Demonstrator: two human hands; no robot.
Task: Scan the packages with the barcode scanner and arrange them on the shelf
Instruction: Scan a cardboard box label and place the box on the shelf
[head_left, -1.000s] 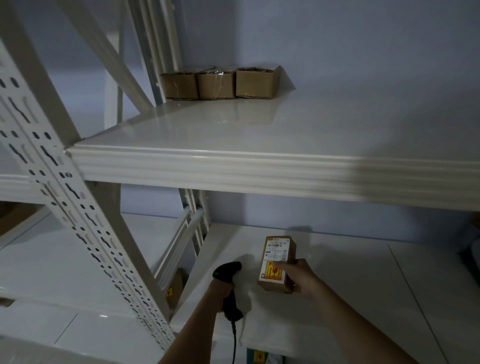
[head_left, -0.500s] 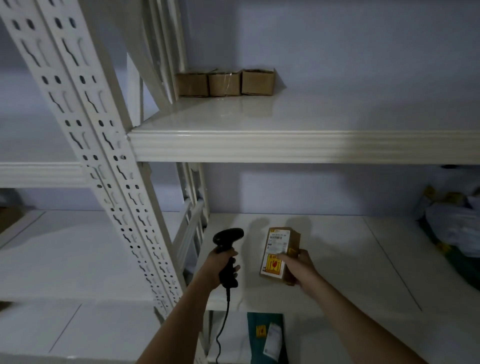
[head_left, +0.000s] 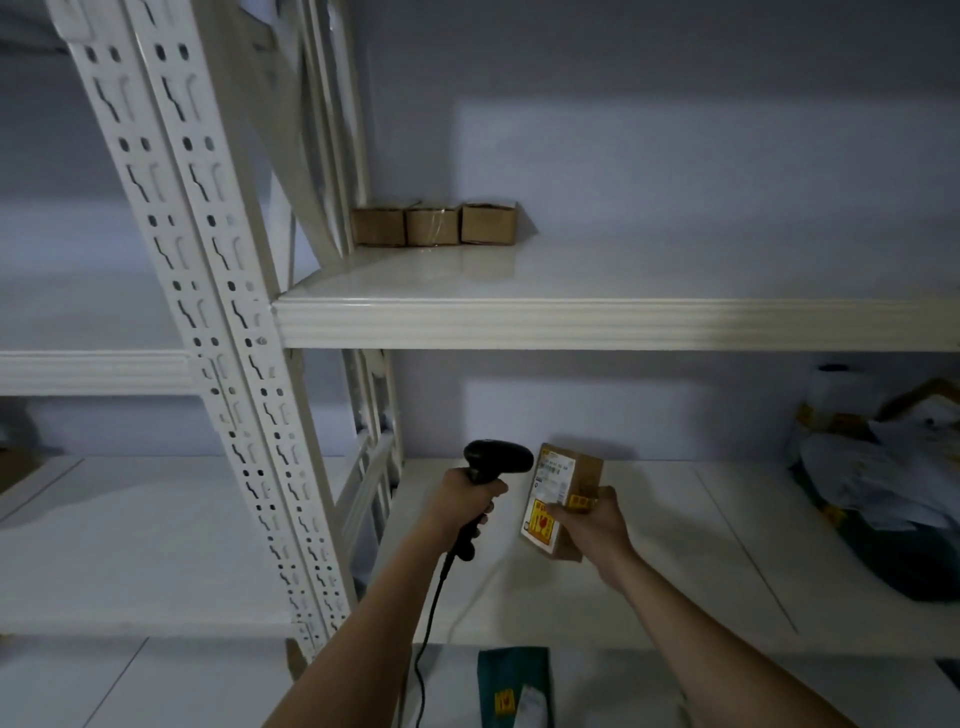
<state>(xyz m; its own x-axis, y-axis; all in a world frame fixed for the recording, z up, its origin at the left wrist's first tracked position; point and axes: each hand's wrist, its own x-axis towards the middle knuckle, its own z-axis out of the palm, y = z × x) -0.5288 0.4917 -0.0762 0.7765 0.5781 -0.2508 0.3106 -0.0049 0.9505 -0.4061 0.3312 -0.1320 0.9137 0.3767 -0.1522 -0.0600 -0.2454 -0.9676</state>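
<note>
My left hand (head_left: 465, 501) grips the handle of a black barcode scanner (head_left: 493, 460), whose head points right toward a small brown cardboard package (head_left: 563, 483). My right hand (head_left: 589, 522) holds that package tilted above the middle shelf (head_left: 675, 545), its white and yellow labels facing the scanner. The scanner's head is a short gap from the package's label. Three small brown boxes (head_left: 434, 224) stand in a row at the back left of the upper shelf (head_left: 597, 322).
A white perforated upright (head_left: 208, 322) rises at the left. A heap of bagged parcels (head_left: 878, 478) lies at the right end of the middle shelf. A dark green parcel (head_left: 514, 686) lies on the level below. The scanner's cable (head_left: 426, 634) hangs down.
The view has risen and shifted, so the shelves sit lower in frame. Both hands came up; the scanner's head is now level with the package's label and close to it.
</note>
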